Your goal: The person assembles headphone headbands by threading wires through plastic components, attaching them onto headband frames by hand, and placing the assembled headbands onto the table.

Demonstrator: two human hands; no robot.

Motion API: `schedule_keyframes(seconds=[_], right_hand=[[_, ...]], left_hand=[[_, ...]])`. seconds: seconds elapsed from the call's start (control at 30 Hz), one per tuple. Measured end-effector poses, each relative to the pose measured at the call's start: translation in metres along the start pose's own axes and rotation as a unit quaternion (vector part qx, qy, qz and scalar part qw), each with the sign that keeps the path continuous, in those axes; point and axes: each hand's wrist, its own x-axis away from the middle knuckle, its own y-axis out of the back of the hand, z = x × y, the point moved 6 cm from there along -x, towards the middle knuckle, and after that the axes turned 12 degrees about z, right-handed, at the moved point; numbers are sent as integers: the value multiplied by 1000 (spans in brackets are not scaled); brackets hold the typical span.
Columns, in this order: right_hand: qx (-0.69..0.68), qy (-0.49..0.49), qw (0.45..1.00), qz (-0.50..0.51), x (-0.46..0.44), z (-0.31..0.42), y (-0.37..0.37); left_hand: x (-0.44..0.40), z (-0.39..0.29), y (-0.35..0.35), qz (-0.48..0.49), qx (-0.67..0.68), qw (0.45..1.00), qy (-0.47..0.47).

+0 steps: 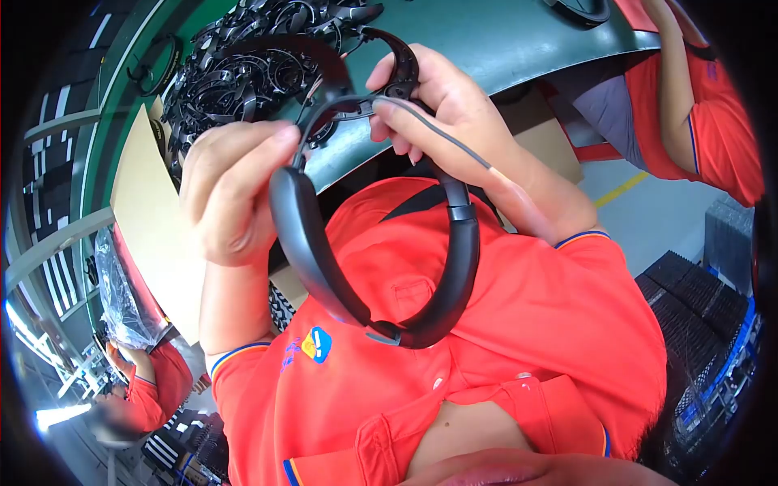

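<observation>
A black headphone headband (304,235) with padded-looking, curved arms hangs between my hands in front of my chest. My left hand (235,186) is closed, its thumb and fingertips pinching a thin grey cable (328,105) just above one end of the headband. My right hand (442,113) is wrapped round a curved black yoke (403,69) at the other end. The cable runs under the right thumb, and its loose end lies along the right wrist. My fingers hide part of the joint between yoke and headband.
A heap of black curved parts (235,89) covers the left of the green table (478,40). A cardboard box (146,202) stands at the left. Co-workers in red shirts are at the right (721,138) and lower left (170,377). Black trays (689,300) are stacked at the right.
</observation>
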Motion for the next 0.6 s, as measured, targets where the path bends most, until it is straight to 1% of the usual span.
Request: schedule_keyframes(seconds=[0.03,0.1,0.13,0.17,0.23,0.37,0.43,0.57,0.6], right_hand=[[59,24,998,-12,1,3,-1],[83,22,996,-14,1,2,-1],[108,22,994,-14,2,2,0],[107,20,994,-15,2,-1,2],[92,55,994,-14,3,-2,0],[67,29,997,-11,4,-2,1],[93,52,994,-8,3,0,1],[95,46,994,-3,4,7,0],[48,27,998,8,4,6,-1]], left_hand=[[-3,0,1,-1,2,1000,-1],[-13,-10,-5,47,-92,993,-51],[-13,-8,-8,34,-107,991,-76],[-16,-6,-11,35,-104,991,-76],[-21,-5,-16,79,-86,987,-109],[-22,-5,-21,84,-103,985,-111],[-23,-3,-24,105,-109,982,-110],[-23,1,-26,118,-101,981,-119],[-22,3,-26,125,-100,980,-117]])
